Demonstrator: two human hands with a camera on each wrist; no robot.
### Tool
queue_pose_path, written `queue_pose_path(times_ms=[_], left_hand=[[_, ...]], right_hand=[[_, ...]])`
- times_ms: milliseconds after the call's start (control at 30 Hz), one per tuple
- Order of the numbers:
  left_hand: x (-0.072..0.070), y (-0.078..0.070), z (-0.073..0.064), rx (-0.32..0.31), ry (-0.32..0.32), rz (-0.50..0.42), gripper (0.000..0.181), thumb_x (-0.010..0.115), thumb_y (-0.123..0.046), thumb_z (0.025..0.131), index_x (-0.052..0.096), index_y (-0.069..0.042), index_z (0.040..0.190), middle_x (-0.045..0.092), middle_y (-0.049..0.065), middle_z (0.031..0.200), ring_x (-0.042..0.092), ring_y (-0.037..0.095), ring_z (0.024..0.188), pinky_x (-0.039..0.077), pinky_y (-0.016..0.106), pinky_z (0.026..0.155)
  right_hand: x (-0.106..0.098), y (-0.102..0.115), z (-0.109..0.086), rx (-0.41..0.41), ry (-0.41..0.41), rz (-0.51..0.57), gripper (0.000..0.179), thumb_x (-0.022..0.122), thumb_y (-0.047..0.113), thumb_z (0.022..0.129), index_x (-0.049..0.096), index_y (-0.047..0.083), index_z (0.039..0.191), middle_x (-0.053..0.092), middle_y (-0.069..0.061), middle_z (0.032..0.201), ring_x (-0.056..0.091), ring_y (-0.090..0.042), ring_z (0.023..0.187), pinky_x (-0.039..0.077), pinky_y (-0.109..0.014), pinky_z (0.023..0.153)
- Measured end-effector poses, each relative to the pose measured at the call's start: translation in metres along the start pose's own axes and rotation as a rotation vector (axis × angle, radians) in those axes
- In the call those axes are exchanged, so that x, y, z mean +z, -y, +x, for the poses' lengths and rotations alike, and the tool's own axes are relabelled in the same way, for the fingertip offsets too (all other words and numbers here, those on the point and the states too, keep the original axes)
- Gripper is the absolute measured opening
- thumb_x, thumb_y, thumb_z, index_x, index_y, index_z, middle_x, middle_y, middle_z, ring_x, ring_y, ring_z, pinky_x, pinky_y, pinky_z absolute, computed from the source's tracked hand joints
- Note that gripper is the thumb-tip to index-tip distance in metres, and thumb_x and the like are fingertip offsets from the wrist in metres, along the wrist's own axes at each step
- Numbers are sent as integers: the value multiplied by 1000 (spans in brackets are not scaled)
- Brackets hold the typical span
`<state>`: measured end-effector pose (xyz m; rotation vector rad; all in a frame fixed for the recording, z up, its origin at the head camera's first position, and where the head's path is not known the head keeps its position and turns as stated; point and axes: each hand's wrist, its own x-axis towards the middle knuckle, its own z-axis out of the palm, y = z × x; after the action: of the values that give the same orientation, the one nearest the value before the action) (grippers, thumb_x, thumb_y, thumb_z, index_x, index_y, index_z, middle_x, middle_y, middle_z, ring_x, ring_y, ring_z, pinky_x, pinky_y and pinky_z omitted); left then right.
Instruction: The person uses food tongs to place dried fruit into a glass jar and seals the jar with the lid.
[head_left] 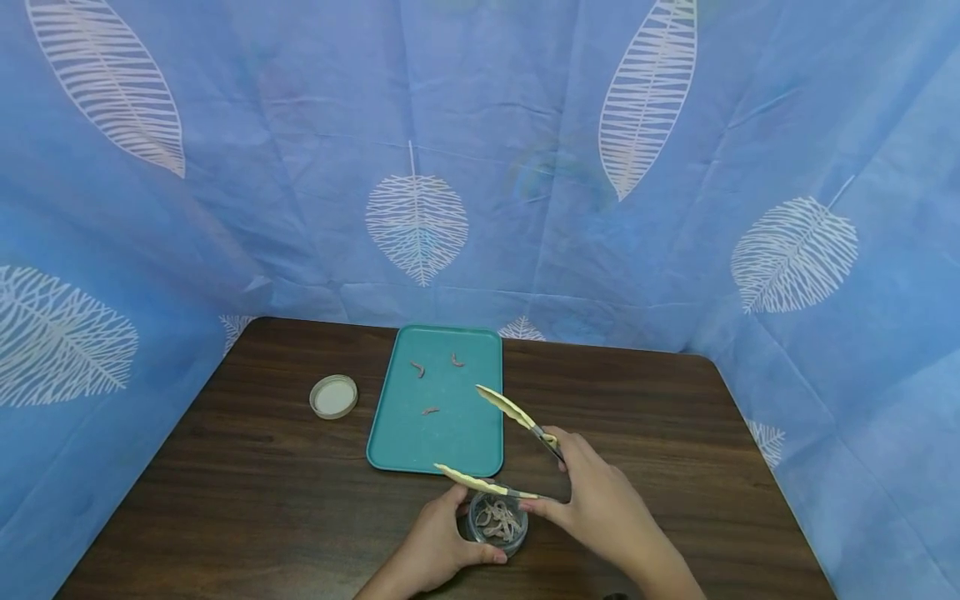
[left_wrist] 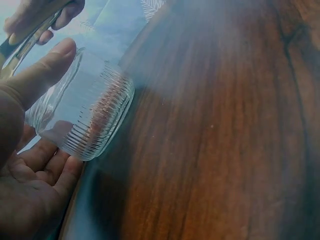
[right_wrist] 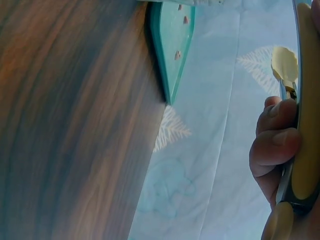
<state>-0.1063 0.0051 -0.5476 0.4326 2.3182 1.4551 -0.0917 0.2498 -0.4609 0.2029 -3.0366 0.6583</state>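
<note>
My left hand (head_left: 435, 543) grips a clear glass jar (left_wrist: 80, 107), thumb on one side and fingers on the other. Small pinkish, worm-like curled pieces (head_left: 497, 520) lie inside the jar, which has ribbed lower walls. In my right hand (head_left: 609, 498) is a pair of tongs (head_left: 514, 410) with pale yellow tips, their arms spread wide. The lower tong arm passes over the jar's far rim, the upper one over the tray's right edge. Nothing sits between the tips. The right wrist view shows fingers (right_wrist: 275, 145) curled against the tongs' yellow-padded handle.
Beyond the jar lies a teal tray (head_left: 465, 437) bearing three separate small pinkish pieces (head_left: 430, 410). A round lid (head_left: 334, 397) rests left of it on the dark wooden table (head_left: 255, 483). Blue leaf-patterned cloth (head_left: 315, 208) surrounds the table's back and sides.
</note>
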Motion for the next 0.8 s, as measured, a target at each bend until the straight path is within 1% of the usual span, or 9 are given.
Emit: queue_pose_path(times_ms=[100, 167, 233, 300, 400, 433, 600, 733, 800], left_hand=[[0, 1, 0, 9, 2, -5, 85, 102, -34, 75, 60, -9, 144, 71, 12, 139, 70, 39, 126, 61, 53, 100], [-1, 2, 1, 27, 3, -13, 84, 102, -33, 75, 61, -12, 144, 70, 10, 141, 69, 38, 127, 61, 50, 101], [-1, 3, 1, 45, 6, -25, 84, 102, -32, 75, 60, -15, 146, 69, 7, 144, 68, 35, 129, 60, 47, 104], [-1, 4, 2, 58, 12, -40, 85, 102, -31, 75, 59, -18, 148, 68, 5, 145, 67, 33, 131, 58, 44, 107], [-1, 5, 2, 58, 18, -55, 86, 102, -33, 75, 59, -22, 149, 68, 2, 145, 66, 30, 133, 57, 43, 108], [-1, 6, 3, 56, 20, -56, 86, 102, -34, 75, 59, -23, 150, 68, 1, 145, 66, 29, 133, 57, 42, 109], [0, 8, 5, 62, 17, -57, 90, 102, -37, 75, 58, -20, 152, 68, 0, 146, 67, 26, 132, 57, 36, 106], [0, 10, 5, 71, 19, -64, 91, 102, -37, 75, 58, -17, 152, 68, 0, 146, 67, 26, 131, 57, 34, 105], [-1, 11, 5, 68, 22, -70, 91, 101, -37, 75, 58, -17, 153, 67, -1, 146, 66, 26, 132, 56, 33, 105]], right_hand=[[3, 3, 8, -18, 1, -17, 100, 88, 65, 81, 46, 22, 161, 66, 7, 117, 59, -4, 75, 50, -28, 66], [5, 5, 15, -29, 2, -14, 100, 86, 67, 82, 46, 21, 161, 66, 6, 115, 60, -6, 77, 51, -29, 66], [8, 6, 22, -40, 4, 4, 98, 85, 67, 83, 47, 20, 161, 67, 4, 120, 67, -10, 87, 55, -33, 70], [11, 6, 30, -43, 13, 35, 97, 84, 66, 85, 47, 19, 161, 68, 0, 129, 72, -16, 97, 59, -37, 75], [18, 5, 42, -43, 30, 63, 98, 84, 66, 86, 47, 16, 161, 68, -5, 139, 74, -24, 111, 62, -44, 82], [20, 4, 45, -41, 34, 66, 98, 84, 66, 86, 47, 15, 161, 68, -7, 140, 74, -25, 112, 62, -46, 82], [33, 0, 61, -19, 51, 44, 99, 82, 66, 87, 46, 13, 162, 69, -10, 137, 74, -26, 113, 63, -47, 83], [43, -2, 71, 3, 73, 44, 98, 81, 66, 89, 45, 13, 163, 68, -10, 141, 74, -28, 118, 63, -51, 89], [46, -2, 75, 4, 86, 37, 97, 79, 66, 91, 44, 13, 164, 65, -12, 148, 72, -32, 123, 62, -55, 95]])
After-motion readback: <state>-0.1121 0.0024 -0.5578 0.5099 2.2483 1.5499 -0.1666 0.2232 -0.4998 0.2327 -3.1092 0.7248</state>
